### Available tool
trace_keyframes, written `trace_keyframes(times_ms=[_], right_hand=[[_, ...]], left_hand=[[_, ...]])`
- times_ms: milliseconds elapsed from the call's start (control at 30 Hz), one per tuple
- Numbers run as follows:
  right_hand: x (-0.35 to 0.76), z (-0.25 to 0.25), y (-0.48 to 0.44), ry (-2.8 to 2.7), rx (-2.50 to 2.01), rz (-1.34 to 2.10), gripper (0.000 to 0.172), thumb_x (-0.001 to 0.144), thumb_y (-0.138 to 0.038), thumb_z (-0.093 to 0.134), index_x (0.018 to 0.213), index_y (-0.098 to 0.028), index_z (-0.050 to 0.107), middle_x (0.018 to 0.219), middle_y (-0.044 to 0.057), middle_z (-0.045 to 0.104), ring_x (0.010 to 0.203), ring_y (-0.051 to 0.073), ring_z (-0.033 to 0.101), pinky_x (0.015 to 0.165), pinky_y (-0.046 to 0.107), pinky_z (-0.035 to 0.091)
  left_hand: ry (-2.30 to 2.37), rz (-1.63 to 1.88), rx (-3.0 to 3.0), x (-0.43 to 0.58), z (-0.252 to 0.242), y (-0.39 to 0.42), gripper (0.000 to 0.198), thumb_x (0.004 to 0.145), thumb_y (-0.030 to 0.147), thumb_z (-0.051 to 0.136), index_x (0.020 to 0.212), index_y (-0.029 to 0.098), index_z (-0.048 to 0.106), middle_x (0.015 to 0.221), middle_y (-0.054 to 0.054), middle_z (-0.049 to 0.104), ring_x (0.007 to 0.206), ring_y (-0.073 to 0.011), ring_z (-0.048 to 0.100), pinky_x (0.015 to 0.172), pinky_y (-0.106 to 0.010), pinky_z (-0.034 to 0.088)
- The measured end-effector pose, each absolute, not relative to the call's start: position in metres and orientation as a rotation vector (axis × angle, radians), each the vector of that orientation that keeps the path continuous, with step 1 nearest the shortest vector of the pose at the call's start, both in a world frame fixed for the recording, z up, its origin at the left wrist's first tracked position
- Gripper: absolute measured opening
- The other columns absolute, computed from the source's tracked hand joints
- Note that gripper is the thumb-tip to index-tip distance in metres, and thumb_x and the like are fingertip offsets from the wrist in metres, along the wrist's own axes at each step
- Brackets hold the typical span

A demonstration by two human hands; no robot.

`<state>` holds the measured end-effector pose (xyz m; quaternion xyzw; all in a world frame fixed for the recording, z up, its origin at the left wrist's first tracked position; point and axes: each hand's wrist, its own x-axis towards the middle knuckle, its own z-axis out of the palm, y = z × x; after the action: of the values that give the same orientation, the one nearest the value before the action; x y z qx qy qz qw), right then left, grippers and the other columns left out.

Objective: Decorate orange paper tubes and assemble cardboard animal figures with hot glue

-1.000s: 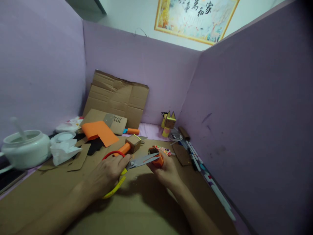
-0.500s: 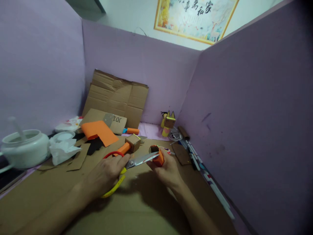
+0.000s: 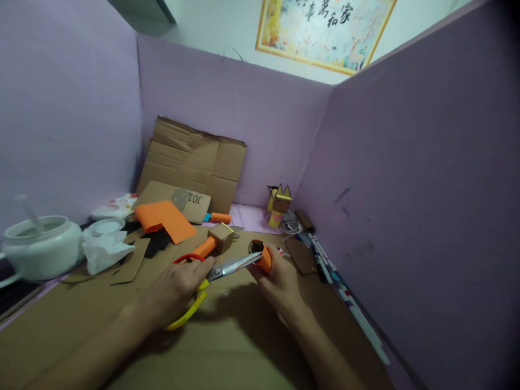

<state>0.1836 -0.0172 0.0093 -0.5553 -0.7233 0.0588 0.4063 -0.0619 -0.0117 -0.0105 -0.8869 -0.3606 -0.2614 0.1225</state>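
My left hand point(image 3: 182, 281) is closed around scissors point(image 3: 233, 266) with red and yellow handles, their blades pointing right. The blade tips touch the rim of a short orange tube point(image 3: 265, 260), dark inside its open end. My right hand point(image 3: 282, 281) wraps round that tube from the right. Just beyond my left hand, a small cardboard box point(image 3: 221, 237) sits on an orange stem point(image 3: 206, 247). A brown cardboard sheet point(image 3: 219, 357) lies beneath both hands.
A white pot point(image 3: 44, 252) stands at the left near crumpled white plastic point(image 3: 103, 249). Orange paper point(image 3: 166, 216) lies before leaning cardboard point(image 3: 195, 157). A yellow cat-eared figure point(image 3: 281, 205) stands at the back; pens point(image 3: 357, 311) line the right wall.
The scissor blades look more closed and have shifted slightly. The orange tube has turned a little in my right hand. Both hands keep their hold.
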Motion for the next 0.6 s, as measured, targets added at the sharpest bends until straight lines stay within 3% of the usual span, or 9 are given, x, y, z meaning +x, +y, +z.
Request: trace_keyframes(times_ms=[333,600], right_hand=[[0.185,0.01,-0.018,-1.816,-1.406,0.156,0.036,0.079,-0.034,0.064,0.111,-0.023,0.055,0.093,0.005,0.068,0.08,0.025,0.063,0.066,0.03,0.041],[0.193,0.013,-0.02,-1.888,-1.2,0.308,0.041,0.085,-0.028,0.047,0.124,-0.019,0.049,0.11,0.009,0.062,0.095,0.026,0.056,0.082,0.037,0.043]], left_hand=[[-1.024,-0.749,-2.624,-0.064,-0.011,-0.011,0.06,0.072,0.001,0.041,0.13,0.017,0.044,0.097,-0.009,0.068,0.077,-0.0202,0.064,0.068,-0.03,0.053],[-1.094,-0.726,-2.705,-0.067,-0.001,-0.011,0.052,0.082,0.009,0.044,0.132,0.022,0.046,0.101,-0.008,0.065,0.085,-0.02,0.063,0.076,-0.03,0.052]])
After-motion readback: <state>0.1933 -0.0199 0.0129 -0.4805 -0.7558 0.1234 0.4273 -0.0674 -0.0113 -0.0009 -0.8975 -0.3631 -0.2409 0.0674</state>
